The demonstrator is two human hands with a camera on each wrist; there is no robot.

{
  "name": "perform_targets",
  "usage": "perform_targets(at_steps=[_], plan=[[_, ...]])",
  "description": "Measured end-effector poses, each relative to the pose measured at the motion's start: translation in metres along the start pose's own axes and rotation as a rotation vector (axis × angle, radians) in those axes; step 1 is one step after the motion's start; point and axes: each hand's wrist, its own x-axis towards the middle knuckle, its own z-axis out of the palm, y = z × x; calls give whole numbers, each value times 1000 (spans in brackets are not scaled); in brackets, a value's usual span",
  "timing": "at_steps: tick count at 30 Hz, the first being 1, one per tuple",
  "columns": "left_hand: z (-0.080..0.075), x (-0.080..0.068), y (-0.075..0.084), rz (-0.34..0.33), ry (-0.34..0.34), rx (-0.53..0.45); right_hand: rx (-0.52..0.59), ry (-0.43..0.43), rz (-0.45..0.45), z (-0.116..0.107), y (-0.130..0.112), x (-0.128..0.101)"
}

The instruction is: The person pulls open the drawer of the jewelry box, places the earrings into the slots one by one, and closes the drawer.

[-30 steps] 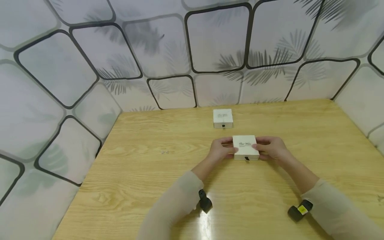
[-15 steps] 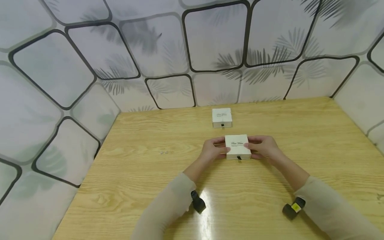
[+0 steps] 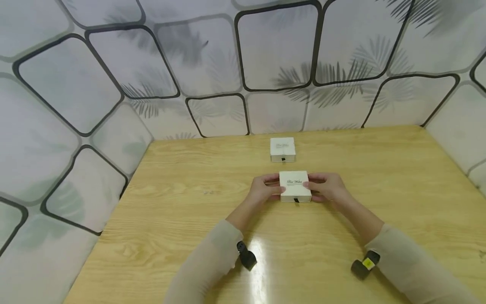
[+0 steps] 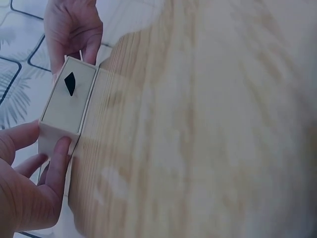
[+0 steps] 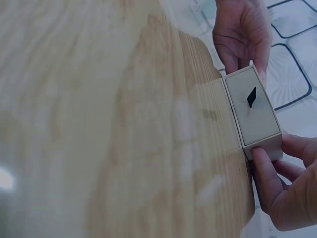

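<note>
Gripping white box (image 3: pixel 295 186) at table (image 3: pixel 182 219) centre, my left hand (image 3: pixel 263 190) and right hand (image 3: pixel 325 188) pinching its sides. Judging: box steadied; next, freeing fingers for black pull tab (image 3: pixel 296 200).

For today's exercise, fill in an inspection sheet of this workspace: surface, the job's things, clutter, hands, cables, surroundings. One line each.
Surface: wooden table, glossy, with glare near the front edge.
Job's things: near white box with a black pull tab, lying flat on the table between both hands.
Clutter: second white box farther back, untouched.
Hands: left hand and right hand each hold a side of the near box.
Cables: nothing seen.
Surroundings: leaf-patterned wall panels on three sides.
</note>
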Motion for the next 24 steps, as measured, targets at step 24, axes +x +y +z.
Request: perform_targets(at_steps=[24], plan=[[-24, -5, -2, -23, -21, 6, 30, -14, -5, 22, -2, 0]])
